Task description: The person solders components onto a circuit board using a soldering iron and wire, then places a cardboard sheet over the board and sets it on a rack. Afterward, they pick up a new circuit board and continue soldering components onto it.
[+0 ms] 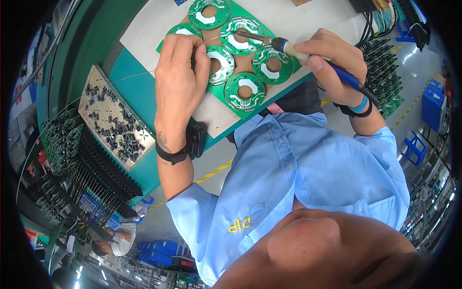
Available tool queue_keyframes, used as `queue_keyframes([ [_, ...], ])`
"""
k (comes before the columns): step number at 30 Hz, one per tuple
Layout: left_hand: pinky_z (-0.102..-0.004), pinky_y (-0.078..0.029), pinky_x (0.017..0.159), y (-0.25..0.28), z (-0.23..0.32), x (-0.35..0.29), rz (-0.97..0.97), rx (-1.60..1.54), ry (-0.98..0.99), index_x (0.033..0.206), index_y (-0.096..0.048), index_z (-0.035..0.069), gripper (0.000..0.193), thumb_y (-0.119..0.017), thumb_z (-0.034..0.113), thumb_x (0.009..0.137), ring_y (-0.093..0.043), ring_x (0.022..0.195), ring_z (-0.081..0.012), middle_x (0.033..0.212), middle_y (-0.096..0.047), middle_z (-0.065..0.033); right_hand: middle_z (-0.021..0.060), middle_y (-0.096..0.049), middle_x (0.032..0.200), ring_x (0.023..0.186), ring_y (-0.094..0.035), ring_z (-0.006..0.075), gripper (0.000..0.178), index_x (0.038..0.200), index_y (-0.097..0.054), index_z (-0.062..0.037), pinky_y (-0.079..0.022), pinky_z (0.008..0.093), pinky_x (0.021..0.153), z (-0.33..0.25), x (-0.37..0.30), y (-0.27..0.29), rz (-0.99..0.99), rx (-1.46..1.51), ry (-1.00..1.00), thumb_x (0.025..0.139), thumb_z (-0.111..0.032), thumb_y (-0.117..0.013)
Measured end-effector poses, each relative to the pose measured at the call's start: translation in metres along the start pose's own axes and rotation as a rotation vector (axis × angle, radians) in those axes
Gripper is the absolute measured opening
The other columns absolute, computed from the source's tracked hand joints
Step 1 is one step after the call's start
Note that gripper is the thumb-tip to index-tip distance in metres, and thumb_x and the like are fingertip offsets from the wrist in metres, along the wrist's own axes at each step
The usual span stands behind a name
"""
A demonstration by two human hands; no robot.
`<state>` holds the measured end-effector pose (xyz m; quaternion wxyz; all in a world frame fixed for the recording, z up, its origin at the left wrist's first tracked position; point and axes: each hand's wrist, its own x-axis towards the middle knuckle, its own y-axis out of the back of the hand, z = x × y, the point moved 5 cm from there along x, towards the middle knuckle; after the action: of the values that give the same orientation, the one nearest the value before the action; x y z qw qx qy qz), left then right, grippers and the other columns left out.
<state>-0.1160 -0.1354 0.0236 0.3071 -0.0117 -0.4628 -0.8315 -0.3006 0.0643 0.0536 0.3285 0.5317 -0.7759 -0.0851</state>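
Note:
My right hand [337, 62] grips a soldering iron [345, 76] with a blue and cream handle. Its metal tip rests on or just above the upper-middle ring-shaped green circuit board [229, 42]; actual contact is too small to make out. Thin solder wire [212, 39] runs from the pinched fingers of my left hand [180, 72] toward that tip, and its loose tail trails out to the left. Several such round boards with white patches sit together in a green panel [217, 91]. My left hand hovers over the panel's left side, partly covering one board.
Left of my arm lies a cream tray [91, 78] of loose black components. Racks of upright circuit boards stand at far left [62, 137] and right [382, 72]. Cables [373, 24] bunch at the upper right. Another person [120, 241] is in the background, lower left.

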Motion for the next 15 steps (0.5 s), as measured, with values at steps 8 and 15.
queue_keyframes([
  [8, -0.0388, -0.055, 0.074, -0.002, 0.004, 0.001, -0.019, 0.094, -0.167, 0.101, -0.072, 0.001, 0.008, -0.077, 0.004, 0.094, -0.067, 0.084, -0.0284, 0.096, -0.070, -0.0113, 0.0103, -0.070, 0.077, 0.066, -0.061, 0.0162, 0.019, 0.115, -0.076, 0.0047, -0.046, 0.0289, 0.059, 0.004, -0.001, -0.007, -0.006, -0.062, -0.027, 0.101, -0.007, -0.070],
  [15, -0.0401, -0.055, 0.079, -0.004, 0.006, 0.001, -0.037, 0.093, -0.143, 0.102, -0.073, 0.001, 0.009, -0.077, 0.004, 0.094, -0.068, 0.091, -0.0303, 0.097, -0.070, -0.0112, 0.0105, -0.072, 0.080, 0.068, -0.064, 0.0167, 0.019, 0.115, -0.077, 0.0042, -0.047, 0.0286, 0.060, 0.006, 0.001, -0.011, -0.003, -0.039, -0.027, 0.101, -0.006, -0.071],
])
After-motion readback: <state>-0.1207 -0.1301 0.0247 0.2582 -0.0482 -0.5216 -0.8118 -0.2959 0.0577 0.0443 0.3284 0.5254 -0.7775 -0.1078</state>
